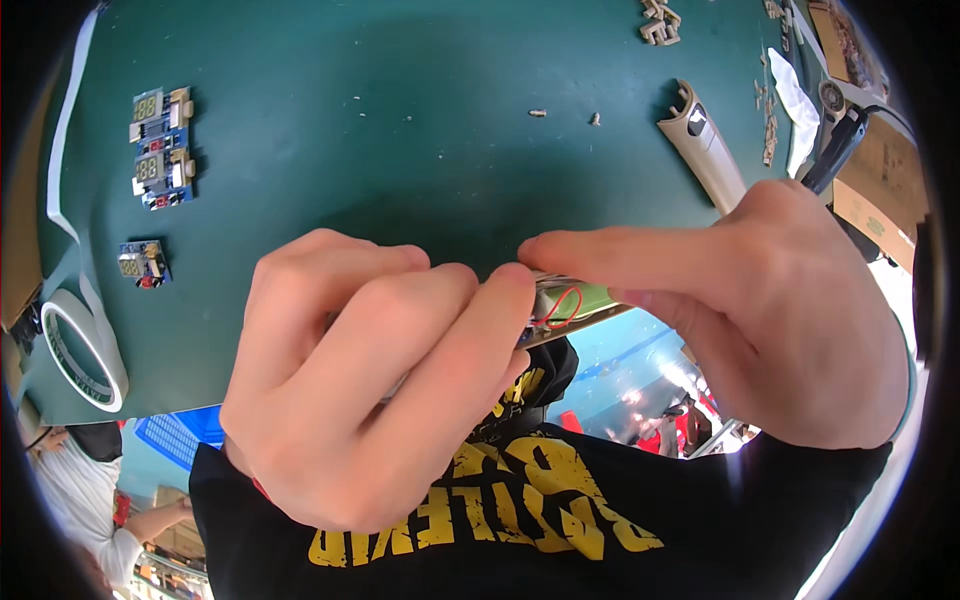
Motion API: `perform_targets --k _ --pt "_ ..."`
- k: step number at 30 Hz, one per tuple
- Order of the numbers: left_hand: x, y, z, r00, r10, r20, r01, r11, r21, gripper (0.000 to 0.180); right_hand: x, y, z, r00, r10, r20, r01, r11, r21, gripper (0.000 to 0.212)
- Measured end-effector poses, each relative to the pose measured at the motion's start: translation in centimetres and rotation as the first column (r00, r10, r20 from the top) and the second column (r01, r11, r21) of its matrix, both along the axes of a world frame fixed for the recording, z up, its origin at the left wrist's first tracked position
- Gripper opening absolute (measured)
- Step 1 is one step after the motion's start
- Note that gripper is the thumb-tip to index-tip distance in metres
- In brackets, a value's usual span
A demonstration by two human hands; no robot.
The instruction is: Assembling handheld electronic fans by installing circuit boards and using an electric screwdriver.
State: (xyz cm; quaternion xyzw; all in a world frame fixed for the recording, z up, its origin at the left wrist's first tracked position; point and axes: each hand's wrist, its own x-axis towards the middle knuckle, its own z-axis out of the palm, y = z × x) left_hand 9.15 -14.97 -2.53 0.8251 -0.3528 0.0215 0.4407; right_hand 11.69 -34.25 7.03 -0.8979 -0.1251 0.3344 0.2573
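My left hand (370, 385) and my right hand (770, 310) meet at the near edge of the table, closed on a small electronic assembly (590, 300). It has a long green part that looks like a battery, and a thin red wire (567, 308) loops out beside it. The fingers of my left hand curl over its left end and hide most of it. Thumb and forefinger of my right hand pinch it from the right. Beyond my right hand lies a beige curved handle shell (705, 150) with a dark oval window.
On the green table (330, 150) at the left lie several small circuit boards (162, 165) with displays. A white tape roll (85, 350) stands below them. Small beige pieces (660, 22) lie at the far right, near a dark-handled tool (838, 145). Another person (80, 500) is at lower left.
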Motion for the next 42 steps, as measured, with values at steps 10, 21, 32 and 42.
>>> perform_targets --k 10,21,32,42 --pt "0.2 -0.2 0.0 0.999 -0.016 -0.036 0.016 1.000 -0.014 0.056 -0.8 0.4 1.1 0.988 0.133 -0.084 -0.156 0.896 -0.416 0.044" --pt "0.2 -0.4 0.8 1.000 -0.004 -0.014 0.005 1.000 0.012 0.054 -1.4 2.8 2.7 0.935 0.349 0.064 -0.254 0.785 -0.565 0.044" --pt "-0.3 0.0 1.5 0.998 0.039 -0.039 -0.035 0.996 0.082 0.051 -6.2 -2.3 0.4 0.990 0.023 0.140 -0.019 0.999 -0.027 0.010" --pt "-0.3 0.0 1.6 0.997 0.059 -0.039 -0.056 0.995 0.084 0.044 -5.5 -1.2 0.2 0.966 0.142 0.215 -0.100 0.976 -0.194 0.004"
